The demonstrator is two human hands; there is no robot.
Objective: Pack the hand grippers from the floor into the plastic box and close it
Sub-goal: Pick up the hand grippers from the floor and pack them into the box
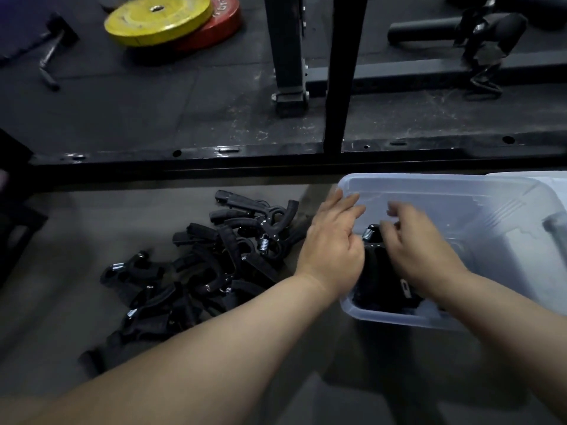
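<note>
Two hands: both reach over the near-left corner of the box, at about 4 o'clock in the head view.
Left hand (333,243): fingers spread and loose, lying over the box's left rim – it grasps nothing that shows.
Right hand (414,240): fingers curled down onto a black hand gripper with a steel coil spring (372,237) inside the box; whether the fingers are closed around it I cannot tell.
Clear rectangular plastic box (435,187): sits on the floor at 3 to 4 o'clock, open on top, with dark grippers lying in its near-left part under the hands.
Pale plastic lid (549,182): at 3 o'clock, just past the box's far-right corner; only a part shows.
Heap of black hand grippers (214,259): on the grey floor at 8 o'clock, just left of the box – tangled, several silver springs showing.
Black steel rack frame (337,87): uprights at 12 o'clock, base rail running across the middle.
Yellow round weight plate (158,18): at 11 o'clock, lying on top of a red weight plate (221,29).
Black foam roller pad (420,32): at 1 o'clock, on the dark rubber mat.
</note>
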